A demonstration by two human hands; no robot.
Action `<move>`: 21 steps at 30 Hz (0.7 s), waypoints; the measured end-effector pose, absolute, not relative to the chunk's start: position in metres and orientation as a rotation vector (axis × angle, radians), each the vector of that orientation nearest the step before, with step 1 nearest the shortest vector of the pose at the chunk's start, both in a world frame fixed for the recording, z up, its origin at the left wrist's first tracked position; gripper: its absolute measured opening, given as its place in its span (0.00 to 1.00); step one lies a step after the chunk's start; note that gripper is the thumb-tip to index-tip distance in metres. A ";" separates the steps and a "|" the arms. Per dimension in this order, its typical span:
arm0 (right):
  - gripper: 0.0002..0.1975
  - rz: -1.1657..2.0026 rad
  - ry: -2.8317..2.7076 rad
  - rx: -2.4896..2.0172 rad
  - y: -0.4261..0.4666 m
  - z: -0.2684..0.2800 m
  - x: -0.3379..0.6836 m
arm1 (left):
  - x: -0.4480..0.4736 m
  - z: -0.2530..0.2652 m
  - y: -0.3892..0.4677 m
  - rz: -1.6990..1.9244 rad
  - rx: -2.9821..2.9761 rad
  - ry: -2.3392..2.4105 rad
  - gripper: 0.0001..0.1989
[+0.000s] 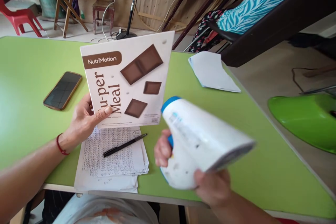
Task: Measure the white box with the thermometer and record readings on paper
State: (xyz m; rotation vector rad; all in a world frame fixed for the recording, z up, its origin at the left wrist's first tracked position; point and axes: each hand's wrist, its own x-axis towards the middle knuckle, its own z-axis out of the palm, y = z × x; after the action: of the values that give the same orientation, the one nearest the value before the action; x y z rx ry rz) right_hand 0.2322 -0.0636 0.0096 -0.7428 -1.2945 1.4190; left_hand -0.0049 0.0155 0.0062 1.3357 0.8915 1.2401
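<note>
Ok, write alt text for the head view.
The left hand holds a NutriMotion packet upright over handwritten papers and a black pen, while the right hand grips a blurred white handheld device. A phone lies on the green table.

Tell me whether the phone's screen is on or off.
Off: the phone lies flat on the green table, its screen dark.
</note>
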 end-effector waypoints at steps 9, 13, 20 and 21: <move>0.18 1.778 -1.174 -0.771 -0.066 -0.003 0.217 | -0.003 0.006 0.014 1.149 1.350 0.975 0.20; 0.20 1.835 -1.132 -0.780 -0.063 -0.005 0.213 | -0.003 0.007 0.015 1.152 1.372 0.993 0.23; 0.19 1.863 -1.137 -0.830 -0.058 -0.009 0.214 | -0.004 0.005 0.018 1.100 1.449 0.996 0.24; 0.19 1.862 -1.152 -0.830 -0.057 -0.009 0.214 | -0.003 0.004 0.019 1.106 1.455 0.988 0.25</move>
State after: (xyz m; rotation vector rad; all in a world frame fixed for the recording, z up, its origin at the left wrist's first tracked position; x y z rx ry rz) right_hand 0.2140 -0.0575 -0.0087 -0.8303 -1.1519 1.8625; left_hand -0.0034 0.0191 0.0041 1.4555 0.9877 1.1059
